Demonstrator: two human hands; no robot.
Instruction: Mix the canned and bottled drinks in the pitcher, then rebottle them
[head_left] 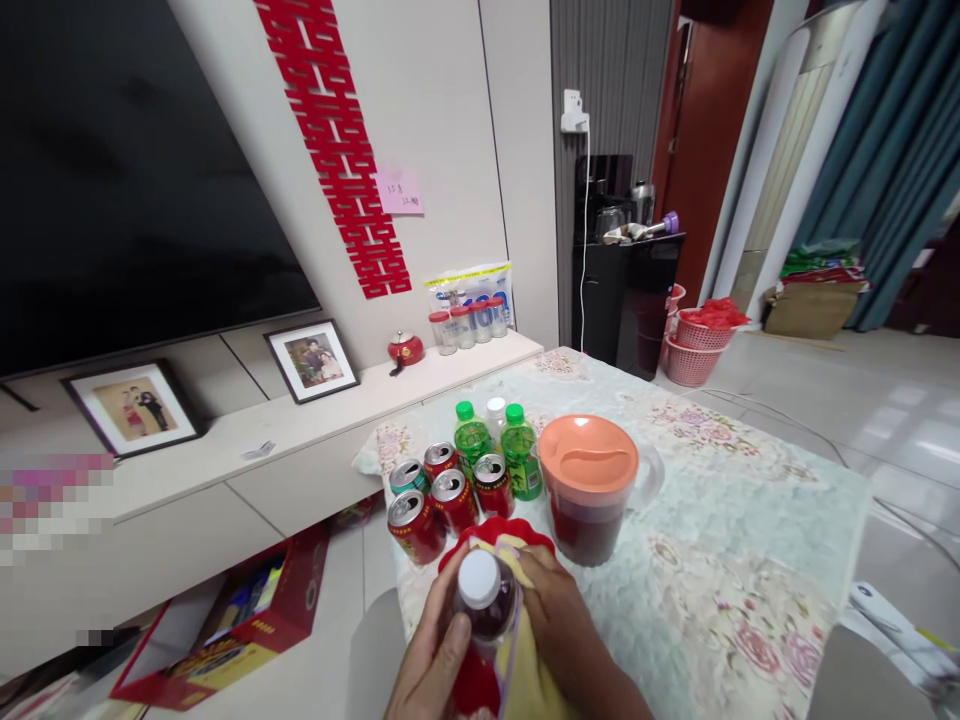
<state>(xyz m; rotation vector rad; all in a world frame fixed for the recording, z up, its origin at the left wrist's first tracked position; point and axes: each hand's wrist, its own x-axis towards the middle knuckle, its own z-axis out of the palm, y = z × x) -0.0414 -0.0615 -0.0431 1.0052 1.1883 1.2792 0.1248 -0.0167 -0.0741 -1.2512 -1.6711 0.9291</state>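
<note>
A bottle of dark liquid with a white cap (479,580) stands upright between my hands, above a red scalloped dish (541,536). My left hand (433,640) is wrapped round the bottle's left side, thumb in front. My right hand (559,610) grips a yellow cloth (531,655) against the bottle's right side. Just behind are several opened drink cans (417,525) and green-capped bottles (523,455). To the right stands a clear pitcher (589,520) of dark liquid with an orange lid.
A flowered cloth (720,540) covers the table. Behind it, a white cabinet (322,425) bears framed photos, a red pot (406,348) and red-lidded jars (463,327). On the floor are a red box (289,600) at left and pink baskets (694,358) at right.
</note>
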